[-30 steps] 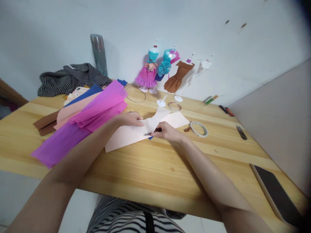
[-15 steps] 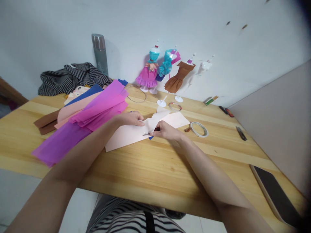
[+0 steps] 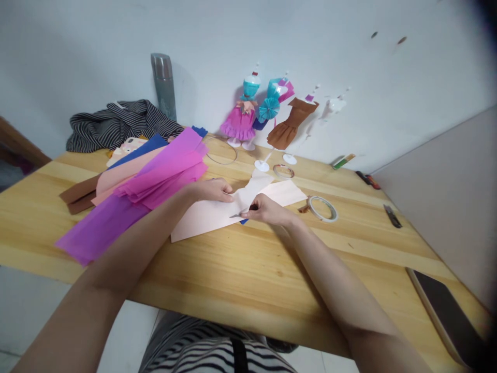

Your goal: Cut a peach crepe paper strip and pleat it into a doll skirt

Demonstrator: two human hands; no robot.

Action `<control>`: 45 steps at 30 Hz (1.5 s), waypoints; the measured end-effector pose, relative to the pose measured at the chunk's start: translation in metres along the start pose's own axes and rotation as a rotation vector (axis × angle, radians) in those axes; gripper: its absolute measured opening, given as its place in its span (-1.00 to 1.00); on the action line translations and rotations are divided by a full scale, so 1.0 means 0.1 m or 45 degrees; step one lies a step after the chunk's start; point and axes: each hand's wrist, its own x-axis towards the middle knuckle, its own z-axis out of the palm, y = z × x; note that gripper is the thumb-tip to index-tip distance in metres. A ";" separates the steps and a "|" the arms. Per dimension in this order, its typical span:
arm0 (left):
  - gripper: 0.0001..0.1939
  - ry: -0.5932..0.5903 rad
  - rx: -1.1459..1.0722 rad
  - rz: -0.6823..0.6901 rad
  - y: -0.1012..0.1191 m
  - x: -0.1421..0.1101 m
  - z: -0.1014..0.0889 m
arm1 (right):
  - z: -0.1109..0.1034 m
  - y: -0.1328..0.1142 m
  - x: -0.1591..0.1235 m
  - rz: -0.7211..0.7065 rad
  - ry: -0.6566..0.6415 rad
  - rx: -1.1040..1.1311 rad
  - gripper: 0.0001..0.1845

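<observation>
Fingers and thumb of the left hand (image 3: 215,190) pinch the pale pink, smooth paper sheet (image 3: 205,217), while those of the right hand (image 3: 267,210) curl closed around small scissors (image 3: 235,215), blades at the paper. Broad and straight along its near edge, the sheet lies on the light wooden table (image 3: 240,269), its narrower far part raised and wavy.

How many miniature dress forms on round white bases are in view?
4, left to right at the back: a form in a ruffled pink skirt, a form with a pleated turquoise rosette, a form in a brown dress, and a bare white form.
</observation>
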 end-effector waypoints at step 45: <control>-0.60 -0.344 0.324 -0.088 -0.09 -0.11 -0.26 | 0.09 -0.09 0.02 -0.047 0.041 -0.077 -0.58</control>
